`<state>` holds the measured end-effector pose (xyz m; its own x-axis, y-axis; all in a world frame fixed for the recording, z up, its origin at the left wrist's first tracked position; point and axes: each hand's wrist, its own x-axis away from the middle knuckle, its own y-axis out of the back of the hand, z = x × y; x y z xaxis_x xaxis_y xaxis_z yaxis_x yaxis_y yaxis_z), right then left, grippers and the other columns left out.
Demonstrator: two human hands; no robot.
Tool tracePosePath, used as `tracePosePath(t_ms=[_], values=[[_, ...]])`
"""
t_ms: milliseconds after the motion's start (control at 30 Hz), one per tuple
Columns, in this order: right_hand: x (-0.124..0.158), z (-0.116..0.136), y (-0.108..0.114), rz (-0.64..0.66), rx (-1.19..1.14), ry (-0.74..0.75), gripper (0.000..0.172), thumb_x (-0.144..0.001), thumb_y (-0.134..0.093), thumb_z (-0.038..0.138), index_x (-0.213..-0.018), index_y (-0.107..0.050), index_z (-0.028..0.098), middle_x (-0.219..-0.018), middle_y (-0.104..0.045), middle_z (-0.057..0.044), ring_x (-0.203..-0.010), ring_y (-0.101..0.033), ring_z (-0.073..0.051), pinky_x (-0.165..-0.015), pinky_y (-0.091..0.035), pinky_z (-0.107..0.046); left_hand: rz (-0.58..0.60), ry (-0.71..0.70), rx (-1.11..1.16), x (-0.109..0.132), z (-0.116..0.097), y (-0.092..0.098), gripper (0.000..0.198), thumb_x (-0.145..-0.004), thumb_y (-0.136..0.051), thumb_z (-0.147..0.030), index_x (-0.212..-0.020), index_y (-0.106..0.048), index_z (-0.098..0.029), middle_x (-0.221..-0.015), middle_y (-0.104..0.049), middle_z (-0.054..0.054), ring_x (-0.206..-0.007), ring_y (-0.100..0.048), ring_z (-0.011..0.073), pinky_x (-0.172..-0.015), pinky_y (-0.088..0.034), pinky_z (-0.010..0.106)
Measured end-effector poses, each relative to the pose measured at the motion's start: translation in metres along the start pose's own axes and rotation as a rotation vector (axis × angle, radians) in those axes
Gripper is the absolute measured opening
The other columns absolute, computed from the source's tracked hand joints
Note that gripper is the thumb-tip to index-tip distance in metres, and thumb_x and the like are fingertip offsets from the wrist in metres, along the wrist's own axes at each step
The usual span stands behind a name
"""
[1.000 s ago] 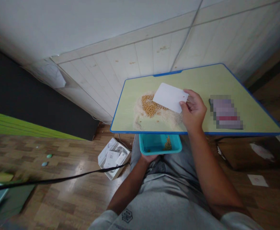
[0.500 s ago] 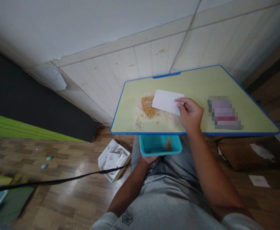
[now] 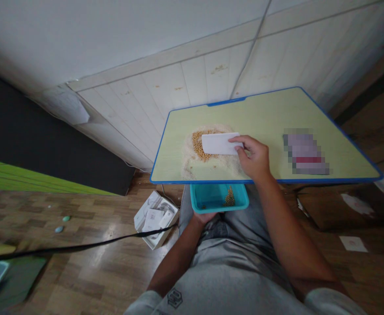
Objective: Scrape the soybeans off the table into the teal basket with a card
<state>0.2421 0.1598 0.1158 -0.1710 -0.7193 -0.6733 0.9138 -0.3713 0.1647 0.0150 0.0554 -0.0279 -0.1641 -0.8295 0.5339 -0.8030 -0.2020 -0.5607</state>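
My right hand (image 3: 254, 156) pinches the right end of a white card (image 3: 220, 144), thumb below and fingers above. The card's left end reaches over a heap of yellow soybeans (image 3: 197, 144) on the table. Pale fine grains (image 3: 189, 159), perhaps rice, lie spread around the beans. Below the table's front edge, my left hand (image 3: 206, 217) supports a turquoise plastic tub (image 3: 220, 211) from underneath, its fingers mostly hidden by the tub. Some soybeans (image 3: 230, 197) rest in the tub's right part.
The light green table (image 3: 264, 118) has a blue rim and stands by a panelled wall. A blurred-out flat object (image 3: 306, 153) lies at its right. An opened white box (image 3: 157, 218) sits on the floor, with a black strap (image 3: 106, 243) crossing in front.
My right hand has shifted left and slightly down the view with the card, which is now tilted and looks narrower. The left hand and tub have stayed in place.
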Motion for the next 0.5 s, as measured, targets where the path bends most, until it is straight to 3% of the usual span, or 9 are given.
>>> tracePosePath(t_ms=[200, 367, 500], values=[[-0.0003, -0.0003, 0.0012, 0.034, -0.012, 0.002, 0.026, -0.102, -0.076, 0.028, -0.115, -0.098, 0.030, -0.117, -0.101, -0.008, -0.112, -0.096, -0.035, -0.106, -0.080, -0.052, 0.009, 0.052, 0.022, 0.0028, 0.0004, 0.0065, 0.081, -0.099, -0.074, -0.090, -0.160, -0.087, -0.039, -0.189, -0.079, 0.008, -0.184, -0.066, 0.0454, -0.156, -0.053, 0.067], [0.0012, -0.0009, -0.0012, -0.055, -0.006, 0.000, 0.023, -0.103, -0.076, 0.029, -0.114, -0.097, 0.031, -0.115, -0.100, -0.008, -0.110, -0.096, -0.035, -0.099, -0.079, -0.049, -0.008, 0.044, 0.066, -0.0013, 0.0041, 0.0086, 0.081, -0.100, -0.070, -0.092, -0.157, -0.087, -0.037, -0.190, -0.077, 0.009, -0.183, -0.067, 0.0445, -0.152, -0.058, 0.070], [0.0025, -0.0020, -0.0015, -0.059, -0.009, 0.002, 0.026, -0.102, -0.076, 0.023, -0.116, -0.097, 0.031, -0.116, -0.099, -0.007, -0.109, -0.095, -0.034, -0.098, -0.080, -0.048, -0.006, 0.046, 0.073, -0.0031, 0.0056, 0.0111, 0.080, -0.095, -0.077, -0.091, -0.153, -0.087, -0.036, -0.184, -0.082, 0.012, -0.183, -0.066, 0.0464, -0.156, -0.051, 0.073]])
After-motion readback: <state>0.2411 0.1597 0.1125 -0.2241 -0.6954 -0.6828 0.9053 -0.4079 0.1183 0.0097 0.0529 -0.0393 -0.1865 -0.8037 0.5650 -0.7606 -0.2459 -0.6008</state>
